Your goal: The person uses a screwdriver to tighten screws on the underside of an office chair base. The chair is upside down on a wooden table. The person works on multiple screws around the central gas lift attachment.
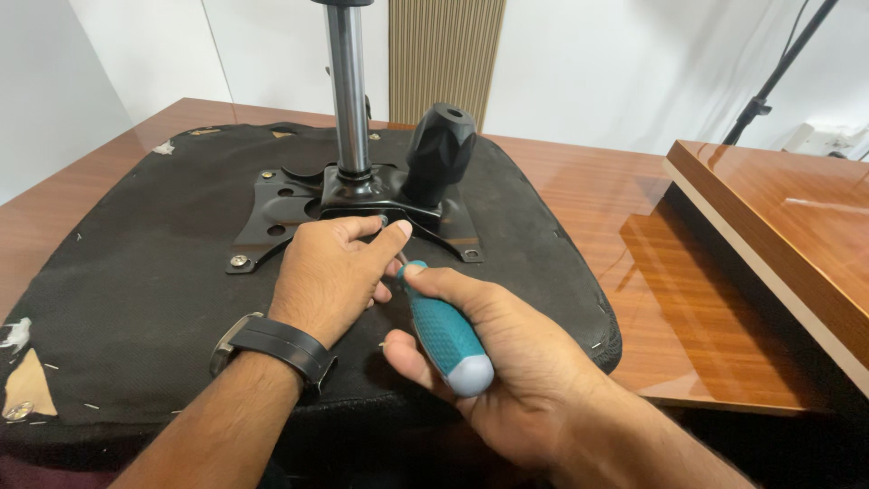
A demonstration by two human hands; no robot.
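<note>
right hand [507,362] clamped on teal screwdriver [445,333]; left hand [330,276] fingers together, steadying its tip at black metal plate [281,213] on upturned seat [136,281].

1 head-worn camera looks down and forward, close over the hands, across the wooden table [579,195] toward the wall.

A glossy reddish-brown wooden desk [579,190] stands against plain white walls [597,63], with a ribbed beige panel [446,54] behind its far edge. At the right edge sits a second wooden slab [778,226], and beyond it what may be a black stand [778,72].
</note>
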